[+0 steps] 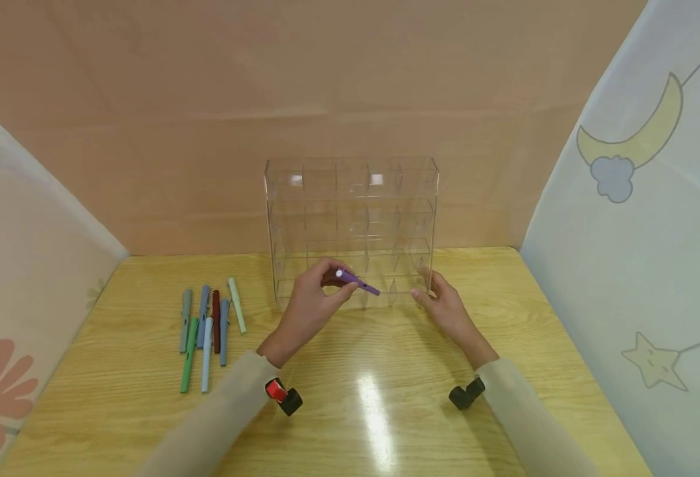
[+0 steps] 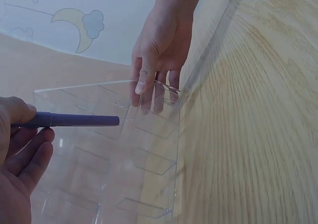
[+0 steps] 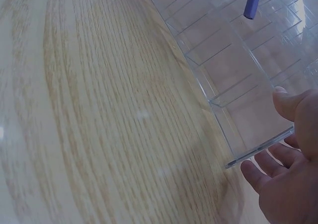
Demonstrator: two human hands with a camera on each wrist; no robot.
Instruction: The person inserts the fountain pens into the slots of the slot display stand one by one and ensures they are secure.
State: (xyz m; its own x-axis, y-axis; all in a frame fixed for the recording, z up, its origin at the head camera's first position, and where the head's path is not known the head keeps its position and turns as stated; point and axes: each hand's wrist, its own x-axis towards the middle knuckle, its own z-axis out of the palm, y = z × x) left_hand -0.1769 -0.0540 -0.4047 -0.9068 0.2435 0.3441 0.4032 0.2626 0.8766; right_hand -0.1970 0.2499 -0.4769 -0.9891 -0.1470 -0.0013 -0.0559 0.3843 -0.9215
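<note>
My left hand [image 1: 314, 298] pinches a purple pen [image 1: 358, 282] between thumb and fingers, in front of a clear compartment rack [image 1: 350, 199]. The pen slants, its slim end pointing right and down; in the left wrist view its barrel [image 2: 84, 120] crosses in front of the clear panels. My right hand [image 1: 448, 308] grips the rack's lower right side. In the right wrist view, the thumb [image 3: 284, 102] of that hand lies at the front and its fingers [image 3: 268, 165] are outside the side wall. The rack stands upright, with rows of see-through compartments.
Left on the wooden table [image 1: 421, 411] lie several pens, among them a green one [image 1: 189, 358], a dark red one [image 1: 216, 321] and a pale green one [image 1: 237, 305]. An orange-brown backdrop [image 1: 206, 132] rises behind the rack, with printed white sheets [image 1: 642, 265] at both sides.
</note>
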